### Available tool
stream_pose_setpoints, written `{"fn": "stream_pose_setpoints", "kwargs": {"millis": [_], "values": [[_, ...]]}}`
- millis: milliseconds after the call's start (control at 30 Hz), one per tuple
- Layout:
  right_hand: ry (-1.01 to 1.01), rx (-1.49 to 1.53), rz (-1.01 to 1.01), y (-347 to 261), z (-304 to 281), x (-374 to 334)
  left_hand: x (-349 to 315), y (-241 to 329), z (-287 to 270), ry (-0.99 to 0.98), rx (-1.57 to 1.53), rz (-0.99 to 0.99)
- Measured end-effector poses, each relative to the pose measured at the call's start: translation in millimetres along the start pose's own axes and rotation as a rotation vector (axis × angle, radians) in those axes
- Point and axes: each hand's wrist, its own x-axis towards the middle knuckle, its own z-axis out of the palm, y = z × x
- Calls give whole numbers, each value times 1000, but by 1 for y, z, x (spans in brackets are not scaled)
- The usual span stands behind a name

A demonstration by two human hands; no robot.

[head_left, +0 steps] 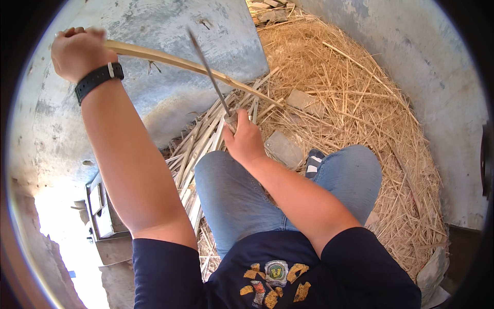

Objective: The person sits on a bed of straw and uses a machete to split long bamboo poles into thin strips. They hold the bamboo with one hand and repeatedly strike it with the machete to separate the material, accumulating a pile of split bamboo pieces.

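Note:
My left hand (81, 53), raised at the upper left, is closed round one end of a long pale bamboo strip (164, 58). The strip slants down to the right, and its far end lies over the straw. In my right hand (245, 137) is the handle of a knife (211, 76) with a long, narrow, dark blade. That blade points up and to the left, crossing the strip in this view. Whether blade and strip touch, I cannot tell. The knife hand is above and between my bent knees.
A pile of split pale strips (191, 149) lies left of my knees. Straw and shavings (360, 98) cover the floor ahead and right. Flat slabs (284, 148) lie between my feet and the straw. Worn blue-grey walls (170, 26) stand close on both sides.

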Motion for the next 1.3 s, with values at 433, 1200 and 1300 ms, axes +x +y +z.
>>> {"fn": "stream_pose_setpoints", "kwargs": {"millis": [433,1200,1300], "values": [[-60,188,256,52,12,15,30,-28,-8,-29,-84,-62],[-210,-234,182,86,4,23,59,-55,-68,-106,-212,-165],[-190,-179,180,71,6,20,52,-53,-77,-51,-214,-194]]}}
